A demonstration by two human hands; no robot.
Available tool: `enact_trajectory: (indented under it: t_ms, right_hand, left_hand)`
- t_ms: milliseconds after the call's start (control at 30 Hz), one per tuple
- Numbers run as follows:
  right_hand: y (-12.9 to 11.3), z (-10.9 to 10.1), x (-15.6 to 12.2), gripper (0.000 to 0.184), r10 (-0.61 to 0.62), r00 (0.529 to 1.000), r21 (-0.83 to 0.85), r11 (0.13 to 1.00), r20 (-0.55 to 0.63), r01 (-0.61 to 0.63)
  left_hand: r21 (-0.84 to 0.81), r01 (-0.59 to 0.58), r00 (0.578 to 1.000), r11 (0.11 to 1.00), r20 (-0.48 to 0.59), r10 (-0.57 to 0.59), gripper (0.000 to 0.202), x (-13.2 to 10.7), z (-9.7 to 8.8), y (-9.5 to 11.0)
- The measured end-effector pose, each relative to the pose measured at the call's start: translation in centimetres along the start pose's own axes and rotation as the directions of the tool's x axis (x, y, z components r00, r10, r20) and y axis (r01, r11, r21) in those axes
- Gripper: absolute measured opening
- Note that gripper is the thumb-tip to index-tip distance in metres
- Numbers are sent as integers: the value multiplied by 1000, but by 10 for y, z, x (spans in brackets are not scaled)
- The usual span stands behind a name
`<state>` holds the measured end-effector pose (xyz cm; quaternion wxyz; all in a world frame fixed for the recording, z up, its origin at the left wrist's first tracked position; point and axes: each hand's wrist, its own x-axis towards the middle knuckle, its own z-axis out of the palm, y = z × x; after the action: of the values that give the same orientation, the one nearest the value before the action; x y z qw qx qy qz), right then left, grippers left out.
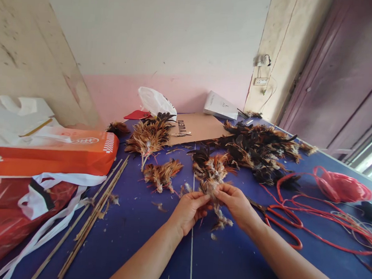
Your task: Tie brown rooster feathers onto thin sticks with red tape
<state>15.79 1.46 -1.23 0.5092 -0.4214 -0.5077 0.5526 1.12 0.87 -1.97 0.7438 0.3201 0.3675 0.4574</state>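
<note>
My left hand (189, 210) and my right hand (237, 202) meet over the blue table (134, 238), both pinched on a small bunch of brown and black feathers (212, 173). The bunch fans up and away from my fingers, and a few pale downy bits (222, 222) hang below them. More tied feather bunches (162, 174) lie just left of my hands, and a bigger one (148, 137) lies farther back.
A large loose heap of dark feathers (258, 151) lies at the back right. Red scissors (279, 220) and red string (327, 217) lie to the right, beside a red plastic bag (342, 186). Thin bamboo sticks (94, 214), an orange bag (57, 152) and cardboard (196, 127) lie left and behind.
</note>
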Motion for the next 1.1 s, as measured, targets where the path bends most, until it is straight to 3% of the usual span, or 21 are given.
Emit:
enact_trajectory:
  t_ms: [233,400,567,700,900,1100]
  right_hand:
    - [2,4,-2,22,32,998,36,999,63,-34]
    - [1,-1,-1,25,76,985,119,988,153,-94]
    - [-5,-5,-2,22,125,978,198,967,167,-157]
    - [-4,-8,0,21,102,986,174,977,132,-124]
    - [3,0,1,20,5,995,-100,995,100,5]
    - [-1,9,-4,17,-84,996,-86,993,8,84]
  left_hand:
    - [32,-10,1000,999,17,9,18,0,1,-1]
    - [-40,47,997,998,64,-45,14,1,-2,3]
    - [-115,47,996,992,77,-39,11,1,-4,5]
    - [-151,-5,999,989,52,13,12,2,-5,7]
    - [-201,-105,994,974,-24,103,13,4,-7,9]
    - [-61,-178,984,982,-32,176,16,4,-6,6]
